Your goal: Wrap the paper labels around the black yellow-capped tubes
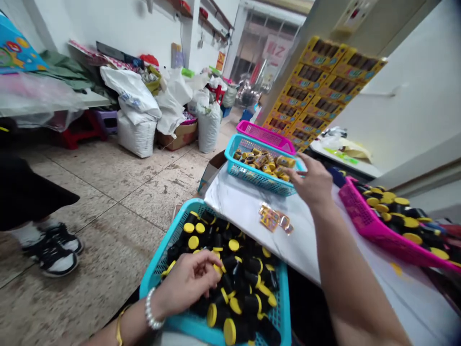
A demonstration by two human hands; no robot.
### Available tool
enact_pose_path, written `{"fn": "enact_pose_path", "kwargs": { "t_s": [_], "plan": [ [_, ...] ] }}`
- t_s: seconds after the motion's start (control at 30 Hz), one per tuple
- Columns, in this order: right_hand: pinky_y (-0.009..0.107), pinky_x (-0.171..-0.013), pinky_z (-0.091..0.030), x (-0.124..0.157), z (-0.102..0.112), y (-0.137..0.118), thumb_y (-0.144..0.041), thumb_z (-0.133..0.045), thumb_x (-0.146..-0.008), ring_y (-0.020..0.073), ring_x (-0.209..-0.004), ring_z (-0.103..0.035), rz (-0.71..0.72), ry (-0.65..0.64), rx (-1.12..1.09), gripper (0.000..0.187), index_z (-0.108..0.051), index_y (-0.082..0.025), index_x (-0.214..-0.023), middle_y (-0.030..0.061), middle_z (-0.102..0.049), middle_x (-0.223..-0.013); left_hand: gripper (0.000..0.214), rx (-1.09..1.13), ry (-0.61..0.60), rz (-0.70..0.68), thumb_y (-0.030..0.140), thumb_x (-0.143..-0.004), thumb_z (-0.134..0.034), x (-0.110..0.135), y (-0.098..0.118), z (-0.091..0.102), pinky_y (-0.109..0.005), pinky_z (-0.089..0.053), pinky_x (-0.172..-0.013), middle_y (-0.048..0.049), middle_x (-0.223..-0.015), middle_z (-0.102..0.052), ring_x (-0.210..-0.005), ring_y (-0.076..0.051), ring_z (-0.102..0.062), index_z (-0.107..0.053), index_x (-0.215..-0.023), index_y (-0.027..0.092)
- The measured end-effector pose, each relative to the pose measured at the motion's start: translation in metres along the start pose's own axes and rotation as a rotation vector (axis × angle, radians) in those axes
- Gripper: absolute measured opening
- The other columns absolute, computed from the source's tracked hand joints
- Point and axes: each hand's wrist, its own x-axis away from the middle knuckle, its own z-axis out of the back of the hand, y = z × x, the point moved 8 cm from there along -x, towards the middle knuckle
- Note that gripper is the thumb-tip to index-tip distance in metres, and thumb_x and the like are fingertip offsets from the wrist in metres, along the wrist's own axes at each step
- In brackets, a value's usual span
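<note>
My left hand [190,281], with a pearl bracelet at the wrist, is over a blue basket [158,254] full of black canisters [252,264] with yellow lids. Its fingers are curled against one canister's yellow lid [218,270]; the grip is partly hidden. At the right end of a smaller turquoise basket [252,178], my right hand [311,180] has its thumb and forefinger apart. Beside those fingertips lies a yellow-wrapped canister [285,161], among several others in that basket. Flat printed wrappers [272,218] lie on the white table [241,202] between my hands.
A pink basket [363,221] of black canisters stands on the right, and another pink basket [266,137] sits behind the turquoise one. Yellow display boxes [306,96] are stacked at the back. White sacks [135,129] line the floor; a person's shoes [54,250] show at left.
</note>
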Motion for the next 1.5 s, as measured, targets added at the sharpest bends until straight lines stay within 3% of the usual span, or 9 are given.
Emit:
{"fn": "enact_pose_path", "kwargs": {
  "t_s": [0.13,0.4,0.57,0.73,0.9,1.03,1.2,1.33,1.5],
  "plan": [
    [0.026,-0.065,-0.049,0.04,-0.002,-0.004,-0.039,-0.062,-0.087,0.0157,-0.066,-0.067,0.029,-0.098,0.003,0.029,-0.073,-0.018,-0.102,0.0094,-0.074,-0.093,0.024,0.011,0.196,-0.074,0.039,-0.087,-0.06,0.004,0.003,0.025,-0.019,-0.045,-0.048,-0.0001,-0.063,-0.061,-0.051,-0.01,-0.054,-0.063,-0.09,0.015],
    [0.025,-0.071,-0.052,0.194,-0.026,-0.113,-0.026,-0.054,-0.094,0.0175,-0.084,-0.069,0.317,-0.6,-0.153,0.02,-0.068,-0.019,-0.107,0.0062,-0.072,-0.103,0.021,-0.245,0.554,-0.168,0.036,-0.088,-0.06,0.003,0.014,0.07,-0.022,-0.051,-0.056,-0.0039,-0.079,-0.068,-0.064,-0.014,-0.064,-0.063,-0.094,0.016],
    [0.03,-0.057,-0.046,0.208,-0.067,-0.125,-0.023,-0.052,-0.093,0.0237,-0.076,-0.068,0.371,-0.769,0.228,0.029,-0.061,-0.013,-0.119,0.0104,-0.071,-0.094,0.03,-0.851,0.53,-0.303,0.024,-0.087,-0.06,-0.014,0.035,0.069,-0.035,-0.056,-0.074,-0.0127,-0.118,-0.062,-0.07,-0.015,-0.063,-0.059,-0.116,0.016],
    [0.028,-0.052,-0.043,0.207,-0.075,-0.118,-0.024,-0.054,-0.092,0.0217,-0.071,-0.068,0.285,-0.812,0.204,0.022,-0.061,-0.016,-0.11,0.009,-0.071,-0.096,0.027,-1.03,0.461,-0.309,0.021,-0.089,-0.058,-0.03,0.032,0.067,-0.041,-0.051,-0.095,-0.014,-0.123,-0.06,-0.101,-0.024,-0.063,-0.06,-0.115,0.014],
    [0.025,-0.061,-0.047,0.196,-0.043,-0.111,-0.029,-0.052,-0.094,0.0173,-0.074,-0.069,0.244,-0.687,-0.088,0.016,-0.065,-0.019,-0.095,0.0047,-0.071,-0.091,0.018,-1.101,0.453,-0.246,0.028,-0.09,-0.056,-0.029,0.029,0.07,-0.039,-0.053,-0.087,-0.0113,-0.112,-0.06,-0.094,-0.023,-0.064,-0.065,-0.1,0.017],
    [0.026,-0.07,-0.05,0.161,-0.015,-0.061,-0.032,-0.055,-0.092,0.0158,-0.076,-0.067,0.037,-0.345,-0.193,0.018,-0.07,-0.021,-0.091,0.0036,-0.072,-0.087,0.022,-1.049,0.427,-0.245,0.034,-0.09,-0.055,-0.024,0.035,0.068,-0.04,-0.052,-0.083,-0.0119,-0.111,-0.057,-0.078,-0.019,-0.062,-0.066,-0.097,0.016],
    [0.03,-0.069,-0.051,0.136,-0.037,0.006,-0.033,-0.059,-0.085,0.0163,-0.073,-0.065,-0.181,-0.34,-0.156,0.021,-0.076,-0.022,-0.09,0.004,-0.068,-0.087,0.023,-0.8,0.371,-0.262,0.036,-0.089,-0.057,-0.019,0.05,0.052,-0.033,-0.053,-0.071,-0.0101,-0.116,-0.058,-0.063,-0.013,-0.058,-0.066,-0.1,0.019],
    [0.031,-0.069,-0.05,0.133,-0.047,0.012,-0.03,-0.059,-0.084,0.0174,-0.074,-0.064,-0.163,-0.374,-0.16,0.019,-0.075,-0.02,-0.079,0.0041,-0.067,-0.084,0.017,-0.595,0.303,-0.241,0.033,-0.088,-0.059,-0.015,0.051,0.035,-0.029,-0.05,-0.071,-0.0071,-0.109,-0.063,-0.075,-0.015,-0.062,-0.068,-0.092,0.02],
    [0.034,-0.074,-0.052,0.139,-0.009,-0.021,-0.03,-0.064,-0.084,0.0209,-0.085,-0.064,-0.165,-0.077,-0.252,0.014,-0.074,-0.021,-0.084,0.0062,-0.068,-0.09,0.023,-0.265,0.258,-0.052,0.038,-0.089,-0.057,-0.014,0.029,0.023,-0.024,-0.046,-0.059,-0.0041,-0.081,-0.066,-0.068,-0.015,-0.059,-0.068,-0.093,0.018]
  ]
}}
